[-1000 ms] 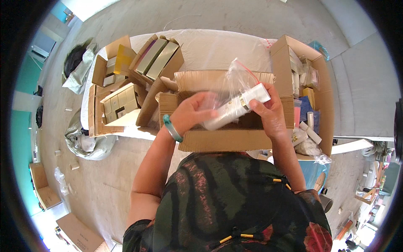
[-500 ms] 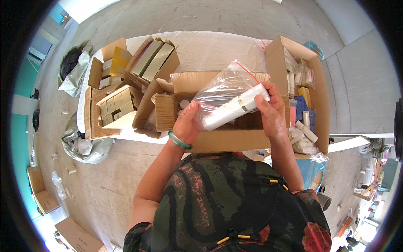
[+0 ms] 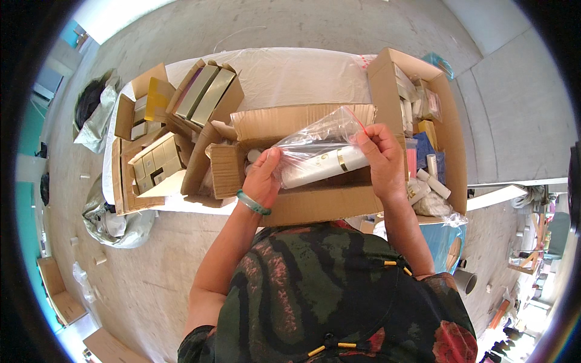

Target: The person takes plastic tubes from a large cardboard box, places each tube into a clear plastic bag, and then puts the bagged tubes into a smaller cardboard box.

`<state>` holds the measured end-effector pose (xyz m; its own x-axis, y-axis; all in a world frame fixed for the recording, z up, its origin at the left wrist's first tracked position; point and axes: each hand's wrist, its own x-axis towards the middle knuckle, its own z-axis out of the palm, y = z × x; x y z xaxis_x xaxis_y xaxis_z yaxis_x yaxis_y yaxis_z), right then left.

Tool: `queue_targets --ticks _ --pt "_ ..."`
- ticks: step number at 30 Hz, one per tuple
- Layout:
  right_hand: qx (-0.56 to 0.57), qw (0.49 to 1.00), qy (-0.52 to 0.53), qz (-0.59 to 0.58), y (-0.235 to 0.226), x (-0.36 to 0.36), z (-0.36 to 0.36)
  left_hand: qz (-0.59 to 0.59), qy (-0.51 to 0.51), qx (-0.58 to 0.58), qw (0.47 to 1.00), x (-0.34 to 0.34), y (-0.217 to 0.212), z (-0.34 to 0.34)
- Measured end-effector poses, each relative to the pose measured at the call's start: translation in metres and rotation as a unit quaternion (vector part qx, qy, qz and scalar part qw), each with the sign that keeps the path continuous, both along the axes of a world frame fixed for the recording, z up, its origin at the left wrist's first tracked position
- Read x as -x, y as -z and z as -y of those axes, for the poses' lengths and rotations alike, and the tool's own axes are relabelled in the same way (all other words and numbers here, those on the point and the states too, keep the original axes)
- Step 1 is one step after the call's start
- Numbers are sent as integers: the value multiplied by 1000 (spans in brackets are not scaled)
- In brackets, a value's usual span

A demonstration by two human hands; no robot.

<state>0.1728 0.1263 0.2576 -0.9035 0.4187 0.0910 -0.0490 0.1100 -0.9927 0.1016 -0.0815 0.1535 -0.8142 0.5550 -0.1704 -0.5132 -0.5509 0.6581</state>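
A clear zip-top plastic bag (image 3: pixel 324 130) with a red strip along its opening is stretched between my two hands. Inside it lies a white cylindrical bottle (image 3: pixel 315 170) with a gold band, tilted up slightly to the right. My left hand (image 3: pixel 264 178) pinches the bag near the bottle's left end, and a green bangle circles that wrist. With thumb and fingers closed, my right hand (image 3: pixel 384 160) grips the bag's edge by the red strip, beside the bottle's right end. Below them is an open cardboard box (image 3: pixel 321 202); white round-topped items show at its left side.
On the right stands a tall carton (image 3: pixel 457 121) of mixed packages and white bottles. Cartons at left hold gold boxes (image 3: pixel 154 160) and long flat boxes (image 3: pixel 212 94). White sheeting (image 3: pixel 302 78) covers the table. Sacks (image 3: pixel 118 224) lie on the floor at left.
The bottle has slid deeper into the bag and lies lower. My right hand has shifted from the bottle's end to the bag's edge near the red strip.
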Motion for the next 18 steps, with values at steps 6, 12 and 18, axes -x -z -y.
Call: queue_targets --ticks 6,12,18 --pt "91 996 3 -15 -3 12 4 62 82 -69 992 -16 -36 5" --pt "86 990 -83 -80 -18 9 8 102 49 -26 993 -13 -22 17" --pt "-195 973 -126 -7 -9 12 -1 105 31 -4 994 -5 -19 23"
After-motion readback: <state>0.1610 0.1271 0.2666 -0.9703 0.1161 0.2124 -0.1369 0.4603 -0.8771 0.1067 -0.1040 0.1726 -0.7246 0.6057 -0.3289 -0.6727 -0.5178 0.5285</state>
